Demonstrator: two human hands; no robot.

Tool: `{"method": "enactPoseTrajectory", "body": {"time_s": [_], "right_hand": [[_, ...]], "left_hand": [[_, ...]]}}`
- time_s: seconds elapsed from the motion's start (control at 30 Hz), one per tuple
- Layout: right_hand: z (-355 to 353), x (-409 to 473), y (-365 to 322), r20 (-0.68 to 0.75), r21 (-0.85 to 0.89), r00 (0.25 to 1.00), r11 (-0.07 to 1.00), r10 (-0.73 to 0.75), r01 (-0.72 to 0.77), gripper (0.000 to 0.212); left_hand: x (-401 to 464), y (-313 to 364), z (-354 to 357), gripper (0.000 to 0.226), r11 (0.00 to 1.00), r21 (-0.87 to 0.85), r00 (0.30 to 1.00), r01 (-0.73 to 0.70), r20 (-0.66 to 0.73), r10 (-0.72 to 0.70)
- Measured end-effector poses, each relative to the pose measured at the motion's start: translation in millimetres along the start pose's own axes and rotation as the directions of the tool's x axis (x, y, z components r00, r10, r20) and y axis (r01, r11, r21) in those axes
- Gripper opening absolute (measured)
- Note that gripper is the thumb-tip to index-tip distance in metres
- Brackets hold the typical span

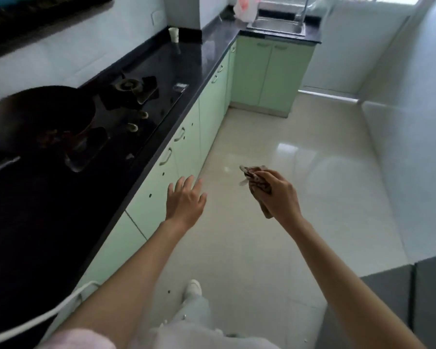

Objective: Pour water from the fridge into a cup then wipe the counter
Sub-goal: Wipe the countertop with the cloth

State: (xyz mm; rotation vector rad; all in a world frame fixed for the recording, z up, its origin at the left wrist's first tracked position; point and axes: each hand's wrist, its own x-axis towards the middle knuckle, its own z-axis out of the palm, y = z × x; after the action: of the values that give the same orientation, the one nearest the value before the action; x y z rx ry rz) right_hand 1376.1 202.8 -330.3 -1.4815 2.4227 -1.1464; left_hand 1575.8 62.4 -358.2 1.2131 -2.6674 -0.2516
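Wiping looks next: right hand (278, 191) grips a cloth (258, 181), left hand (185, 199) spread empty, cup (173, 34) upper left on the surface (199, 61).

Two bare forearms reach forward, with a pale pink short sleeve (81, 338) at the left shoulder. Light grey-white trousers (194, 318) and a white shoe (193, 287) show below.
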Motion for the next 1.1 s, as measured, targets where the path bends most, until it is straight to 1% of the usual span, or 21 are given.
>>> {"method": "enactPoseTrajectory", "body": {"time_s": [0.07,0.23,0.4,0.53,0.67,0.73,0.9,1.1], "right_hand": [[-22.0,17.1,17.7,-0.055,-0.024,0.998,0.999,0.036,-0.037,0.037],[-59.3,68.3,63.7,-0.16,-0.094,0.983,0.99,0.087,-0.103,0.035],[-71.3,127.7,115.8,-0.184,-0.148,0.975,0.977,0.125,-0.153,0.033],[-79.6,181.5,155.8,-0.188,-0.154,0.961,0.96,0.205,-0.235,0.03],[-87.2,232.2,189.7,-0.203,-0.134,0.95,0.954,0.238,-0.268,0.028],[-88.8,248.0,202.2,-0.206,-0.131,0.945,0.95,0.255,-0.285,0.028],[-93.7,305.7,258.5,-0.203,-0.13,0.925,0.928,0.32,-0.35,0.028],[-112.9,397.5,353.2,-0.14,-0.148,0.928,0.92,0.345,-0.364,0.031]], "left_hand": [[33.7,21.5,-1.1,0.041,0.998,-0.011,0.997,-0.06,-0.044,0.059],[120.0,74.4,1.7,0.041,0.989,-0.035,0.986,-0.145,-0.093,0.141],[214.6,120.0,18.2,0.044,0.974,-0.047,0.971,-0.221,-0.103,0.215],[288.0,152.3,36.5,0.044,0.966,-0.085,0.969,-0.243,-0.058,0.238],[355.4,180.4,53.4,0.046,0.957,-0.084,0.961,-0.276,-0.014,0.276],[375.9,188.4,59.5,0.048,0.961,-0.076,0.963,-0.266,0.018,0.268],[448.6,212.4,93.3,0.049,0.969,-0.054,0.963,-0.243,0.111,0.247],[553.3,278.1,133.8,0.05,0.979,0.017,0.965,-0.203,0.174,0.197]]}}
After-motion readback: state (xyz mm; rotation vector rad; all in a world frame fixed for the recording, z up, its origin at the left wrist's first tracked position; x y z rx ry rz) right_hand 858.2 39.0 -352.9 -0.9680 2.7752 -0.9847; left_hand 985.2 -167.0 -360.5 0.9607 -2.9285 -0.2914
